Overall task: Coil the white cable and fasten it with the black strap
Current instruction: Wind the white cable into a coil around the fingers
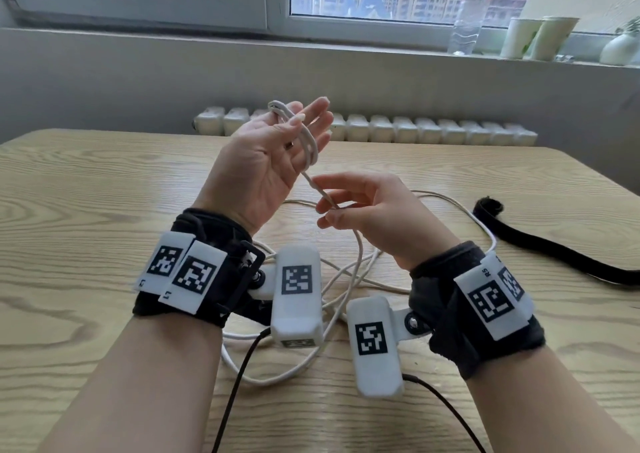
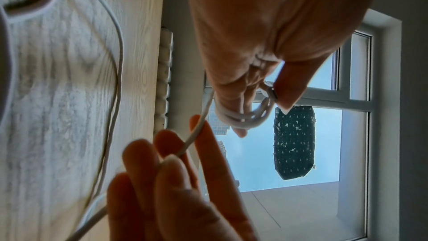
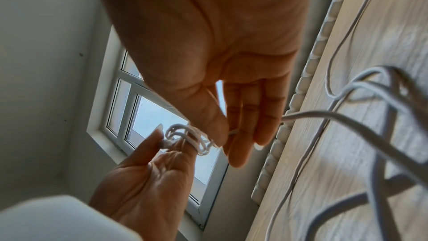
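My left hand (image 1: 298, 123) is raised palm-up above the wooden table (image 1: 86, 193). A few loops of the white cable (image 1: 310, 144) are wound round its fingers, and its thumb presses on them. The left wrist view shows the same loops (image 2: 243, 118) under the thumb. Just below, my right hand (image 1: 330, 206) pinches the strand that leads off the loops, also seen in the right wrist view (image 3: 231, 131). The remaining cable (image 1: 349, 279) lies in loose tangled curves on the table under both wrists. The black strap (image 1: 540, 244) lies flat at the right, untouched.
A radiator (image 1: 381, 128) runs behind the table's far edge. On the windowsill stand a clear bottle (image 1: 471, 12), two paper cups (image 1: 540, 37) and a small vase (image 1: 620, 47). Thin black camera leads (image 1: 239, 383) trail from my wrists toward the near edge.
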Available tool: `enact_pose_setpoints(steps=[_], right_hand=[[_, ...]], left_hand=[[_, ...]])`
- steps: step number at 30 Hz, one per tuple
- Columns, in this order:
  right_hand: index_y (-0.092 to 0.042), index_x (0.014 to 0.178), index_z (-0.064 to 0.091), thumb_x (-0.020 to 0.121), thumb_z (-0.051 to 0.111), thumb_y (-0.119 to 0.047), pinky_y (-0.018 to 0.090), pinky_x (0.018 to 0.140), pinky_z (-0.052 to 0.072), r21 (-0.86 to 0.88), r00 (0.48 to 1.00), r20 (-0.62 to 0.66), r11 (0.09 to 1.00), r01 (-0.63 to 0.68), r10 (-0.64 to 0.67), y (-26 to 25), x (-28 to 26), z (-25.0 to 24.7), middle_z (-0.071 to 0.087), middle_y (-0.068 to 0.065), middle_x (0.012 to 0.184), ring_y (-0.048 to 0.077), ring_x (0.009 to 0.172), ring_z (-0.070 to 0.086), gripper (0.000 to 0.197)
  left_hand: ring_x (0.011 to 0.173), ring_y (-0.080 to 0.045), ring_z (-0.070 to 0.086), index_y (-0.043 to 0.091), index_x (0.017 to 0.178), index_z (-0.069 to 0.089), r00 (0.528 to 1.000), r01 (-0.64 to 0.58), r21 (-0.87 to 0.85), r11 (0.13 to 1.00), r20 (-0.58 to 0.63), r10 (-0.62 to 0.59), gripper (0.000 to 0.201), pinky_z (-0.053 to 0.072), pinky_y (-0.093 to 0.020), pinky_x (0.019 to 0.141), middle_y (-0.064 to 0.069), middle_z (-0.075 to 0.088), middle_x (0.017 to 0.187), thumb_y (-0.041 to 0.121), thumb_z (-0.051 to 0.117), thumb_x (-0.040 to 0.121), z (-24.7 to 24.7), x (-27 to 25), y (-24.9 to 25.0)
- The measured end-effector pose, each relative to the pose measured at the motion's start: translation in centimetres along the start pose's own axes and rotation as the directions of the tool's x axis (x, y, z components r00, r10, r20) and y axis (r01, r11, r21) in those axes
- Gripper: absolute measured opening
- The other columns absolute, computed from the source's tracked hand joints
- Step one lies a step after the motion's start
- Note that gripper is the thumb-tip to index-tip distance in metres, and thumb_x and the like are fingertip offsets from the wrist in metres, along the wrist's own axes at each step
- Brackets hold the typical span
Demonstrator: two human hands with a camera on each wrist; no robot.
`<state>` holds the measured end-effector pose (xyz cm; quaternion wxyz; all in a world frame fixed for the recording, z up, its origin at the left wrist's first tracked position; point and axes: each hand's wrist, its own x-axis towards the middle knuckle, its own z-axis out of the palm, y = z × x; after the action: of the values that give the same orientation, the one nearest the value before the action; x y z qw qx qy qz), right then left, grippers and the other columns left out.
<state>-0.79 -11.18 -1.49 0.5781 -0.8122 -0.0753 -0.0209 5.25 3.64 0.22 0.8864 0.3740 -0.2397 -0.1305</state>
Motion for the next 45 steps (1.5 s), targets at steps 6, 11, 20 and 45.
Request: enact_pose_setpoints(steps=[6, 11, 20, 45], right_hand=[[-0.013, 0.1, 0.071, 0.082, 0.067, 0.002, 0.013, 0.046, 0.041, 0.012, 0.998, -0.052, 1.0, -0.028, 0.029, 0.0, -0.1, -0.3, 0.069, 0.001, 0.075, 0.005, 0.051, 0.058, 0.023], [-0.013, 0.083, 0.074, 0.076, 0.075, -0.006, 0.009, 0.054, 0.045, 0.006, 0.997, -0.076, 1.0, -0.025, 0.026, 0.2, -0.1, -0.9, 0.071, 0.001, 0.072, 0.001, 0.06, 0.061, 0.01], [-0.006, 0.102, 0.068, 0.085, 0.063, 0.001, 0.019, 0.046, 0.042, 0.093, 0.997, 0.059, 0.994, -0.05, 0.045, 0.0, -0.5, -1.6, 0.056, 0.006, 0.078, 0.005, 0.046, 0.045, 0.019], [-0.012, 0.106, 0.062, 0.087, 0.055, 0.007, 0.016, 0.043, 0.035, 0.316, 0.996, -0.05, 0.945, 0.081, -0.069, -0.6, -1.0, -2.4, 0.068, 0.012, 0.088, 0.003, 0.042, 0.038, 0.027]], left_hand=[[0.122, -0.028, 0.055, -0.003, 0.135, 0.028, 0.999, 0.026, 0.149, 0.988, -0.045, -0.02, 0.043, 0.043, -0.039, 0.104, -0.019, 0.054, 0.133, -0.004, 0.038, 0.093, 0.6, 0.0, -0.6], [0.122, -0.026, 0.055, -0.004, 0.143, 0.02, 0.996, 0.02, 0.236, 0.971, -0.089, 0.001, 0.051, 0.043, -0.036, 0.104, -0.016, 0.055, 0.132, -0.006, 0.035, 0.094, 0.7, 0.1, -0.5], [0.121, -0.02, 0.055, 0.0, 0.146, 0.016, 0.996, 0.049, 0.545, 0.837, -0.088, -0.001, 0.057, 0.045, -0.033, 0.101, -0.009, 0.055, 0.132, -0.009, 0.036, 0.094, 1.1, -0.1, -0.9], [0.066, -0.024, 0.047, 0.0, 0.103, 0.058, 0.959, 0.104, 0.894, 0.436, 0.026, -0.282, 0.044, 0.041, -0.047, 0.081, -0.004, 0.052, 0.06, 0.034, 0.033, 0.096, 0.4, -0.6, -1.5]])
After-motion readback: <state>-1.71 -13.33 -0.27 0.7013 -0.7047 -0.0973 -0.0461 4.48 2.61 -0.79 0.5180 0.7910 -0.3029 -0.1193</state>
